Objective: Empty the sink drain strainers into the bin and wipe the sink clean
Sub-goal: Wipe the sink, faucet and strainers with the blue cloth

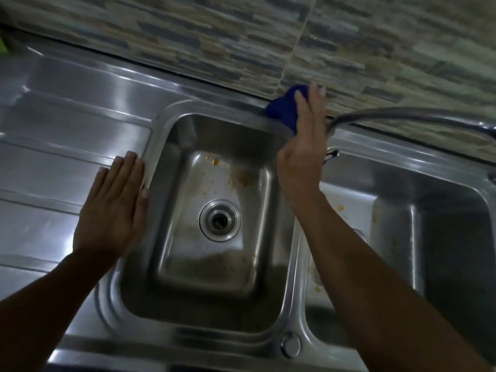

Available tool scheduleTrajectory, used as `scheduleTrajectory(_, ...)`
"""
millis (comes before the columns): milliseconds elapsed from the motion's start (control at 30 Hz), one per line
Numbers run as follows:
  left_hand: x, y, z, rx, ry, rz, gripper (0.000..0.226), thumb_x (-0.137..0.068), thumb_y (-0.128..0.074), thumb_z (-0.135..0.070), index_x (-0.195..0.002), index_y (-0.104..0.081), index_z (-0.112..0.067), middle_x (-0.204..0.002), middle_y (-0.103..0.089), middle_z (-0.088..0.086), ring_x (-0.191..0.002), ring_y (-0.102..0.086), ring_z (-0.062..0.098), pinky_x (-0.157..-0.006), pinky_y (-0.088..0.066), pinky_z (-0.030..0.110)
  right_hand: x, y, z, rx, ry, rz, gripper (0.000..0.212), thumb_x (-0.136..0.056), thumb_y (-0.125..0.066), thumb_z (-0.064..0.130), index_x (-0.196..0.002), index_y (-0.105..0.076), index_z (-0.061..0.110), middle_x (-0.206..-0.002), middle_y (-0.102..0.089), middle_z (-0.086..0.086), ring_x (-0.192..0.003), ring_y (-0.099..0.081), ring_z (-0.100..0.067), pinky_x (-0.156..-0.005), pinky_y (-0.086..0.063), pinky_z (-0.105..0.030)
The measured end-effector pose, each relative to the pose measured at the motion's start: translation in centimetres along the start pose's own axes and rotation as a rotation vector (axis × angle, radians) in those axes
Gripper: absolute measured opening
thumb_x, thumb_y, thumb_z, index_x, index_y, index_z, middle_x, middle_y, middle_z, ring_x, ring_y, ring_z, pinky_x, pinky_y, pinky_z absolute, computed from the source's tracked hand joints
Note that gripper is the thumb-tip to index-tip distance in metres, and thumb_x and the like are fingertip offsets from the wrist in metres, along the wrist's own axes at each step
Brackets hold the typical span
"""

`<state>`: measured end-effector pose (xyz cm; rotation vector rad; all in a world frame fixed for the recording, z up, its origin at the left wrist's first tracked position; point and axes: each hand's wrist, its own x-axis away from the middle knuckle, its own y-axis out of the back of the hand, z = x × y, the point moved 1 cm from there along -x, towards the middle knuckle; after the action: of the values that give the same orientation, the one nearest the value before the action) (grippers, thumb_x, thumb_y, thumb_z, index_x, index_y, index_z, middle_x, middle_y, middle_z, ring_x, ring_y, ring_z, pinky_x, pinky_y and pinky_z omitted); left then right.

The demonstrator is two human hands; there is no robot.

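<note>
A steel double sink fills the view. The left basin [171,162] has orange food bits and brown smears on its floor, and an open round drain [220,220] with no strainer in it. My left hand [115,208] lies flat, fingers apart, on the drainboard [59,146] at the basin's left rim. My right hand [304,140] presses a blue cloth [281,107] against the back rim of the sink, by the wall. The right basin [434,237] also shows orange specks; my right forearm hides most of its drain.
A curved steel tap spout [402,114] reaches in from the right, ending just behind my right hand. A tiled wall [241,36] runs along the back. A round steel cap [290,345] sits on the front ledge between basins. Something green [3,45] shows at the far left edge.
</note>
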<state>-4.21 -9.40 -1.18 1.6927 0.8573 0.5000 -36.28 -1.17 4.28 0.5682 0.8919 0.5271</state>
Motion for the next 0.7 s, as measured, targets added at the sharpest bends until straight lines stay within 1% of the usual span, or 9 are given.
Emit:
scheduleTrajectory(33, 0.0, 0.0, 0.0, 0.002, 0.008, 0.015, 0.06, -0.105, -0.025, -0.034, -0.157, -0.027, -0.004, -0.166, -0.021, 0.013, -0.157, -0.015, 0.025, -0.127, -0.017, 0.05, -0.3, -1.3, -0.5, 0.054, 0.002, 0.085, 0.06, -0.086, -0.044, -0.025, -0.144, -0.043, -0.009, -0.155, -0.035, -0.029, -0.148, -0.027, -0.046, -0.124, -0.025, -0.049)
scheduleTrajectory(100, -0.1, 0.1, 0.1, 0.009, 0.032, 0.051, 0.061, -0.105, -0.023, -0.037, -0.158, -0.024, -0.007, -0.168, -0.017, 0.01, -0.158, -0.011, 0.022, -0.128, -0.014, 0.048, 0.3, -3.6, -1.5, 0.199, -0.046, 0.289, 0.071, -0.087, -0.047, -0.02, -0.153, -0.03, -0.001, -0.164, -0.021, -0.019, -0.154, -0.013, -0.037, -0.127, -0.012, -0.045)
scheduleTrajectory(167, -0.2, 0.0, 0.1, 0.005, 0.035, 0.067, 0.062, -0.105, -0.022, -0.038, -0.159, -0.022, -0.007, -0.168, -0.015, 0.01, -0.158, -0.009, 0.021, -0.128, -0.013, 0.048, 1.1, -5.2, -1.9, 0.264, -0.043, 0.353, 0.078, -0.087, -0.046, -0.016, -0.158, -0.019, 0.004, -0.167, -0.012, -0.013, -0.156, -0.005, -0.03, -0.128, -0.006, -0.045)
scheduleTrajectory(233, -0.2, 0.0, -0.1, -0.002, 0.025, 0.058, 0.063, -0.105, -0.023, -0.037, -0.158, -0.023, -0.005, -0.168, -0.016, 0.011, -0.158, -0.01, 0.023, -0.128, -0.014, 0.049, 1.2, -6.6, -0.9, 0.2, 0.004, 0.372, 0.082, -0.084, -0.048, -0.017, -0.158, -0.021, 0.006, -0.167, -0.014, -0.013, -0.156, -0.006, -0.029, -0.127, -0.005, -0.048)
scheduleTrajectory(367, -0.1, 0.2, -0.2, 0.013, 0.014, 0.041, 0.061, -0.104, -0.025, -0.034, -0.157, -0.026, -0.002, -0.167, -0.019, 0.013, -0.157, -0.013, 0.025, -0.127, -0.017, 0.051, -0.1, -10.7, 3.5, 0.1, 0.251, 0.623, 0.089, -0.079, -0.063, -0.013, -0.157, -0.027, 0.01, -0.166, -0.019, -0.01, -0.156, -0.008, -0.029, -0.126, 0.004, -0.044)
scheduleTrajectory(467, -0.2, 0.3, -0.3, 0.034, 0.018, 0.054, 0.061, -0.104, -0.024, -0.033, -0.157, -0.025, -0.003, -0.168, -0.018, 0.012, -0.158, -0.012, 0.023, -0.127, -0.017, 0.052, -1.7, -12.8, 5.8, 0.038, 0.335, 0.734, 0.083, -0.081, -0.056, -0.016, -0.156, -0.03, 0.011, -0.166, -0.022, -0.008, -0.156, -0.01, -0.026, -0.126, 0.004, -0.04)
scheduleTrajectory(533, -0.1, 0.4, -0.3, 0.048, 0.016, 0.049, 0.06, -0.105, -0.024, -0.032, -0.157, -0.026, -0.003, -0.167, -0.018, 0.012, -0.158, -0.013, 0.023, -0.127, -0.017, 0.052, -2.3, -12.3, 5.2, 0.017, 0.347, 0.812, 0.084, -0.082, -0.055, -0.018, -0.156, -0.03, 0.011, -0.166, -0.022, -0.007, -0.156, -0.009, -0.026, -0.127, 0.003, -0.039)
scheduleTrajectory(633, -0.1, 0.7, -0.4, 0.059, 0.0, 0.034, 0.059, -0.104, -0.025, -0.029, -0.156, -0.029, 0.0, -0.166, -0.021, 0.014, -0.157, -0.016, 0.025, -0.126, -0.019, 0.053, -1.6, -8.8, 2.3, 0.083, 0.284, 0.798, 0.088, -0.081, -0.056, -0.018, -0.157, -0.027, 0.013, -0.166, -0.02, -0.005, -0.156, -0.008, -0.024, -0.127, 0.0, -0.04)
scheduleTrajectory(700, 0.0, 0.8, -0.4, 0.055, 0.0, 0.044, 0.059, -0.104, -0.025, -0.029, -0.156, -0.028, 0.0, -0.166, -0.02, 0.015, -0.157, -0.015, 0.026, -0.126, -0.018, 0.052, 0.0, -5.4, -0.1, 0.16, 0.16, 0.734, 0.09, -0.081, -0.053, -0.021, -0.158, -0.023, 0.014, -0.167, -0.017, -0.005, -0.156, -0.006, -0.024, -0.127, -0.001, -0.042)
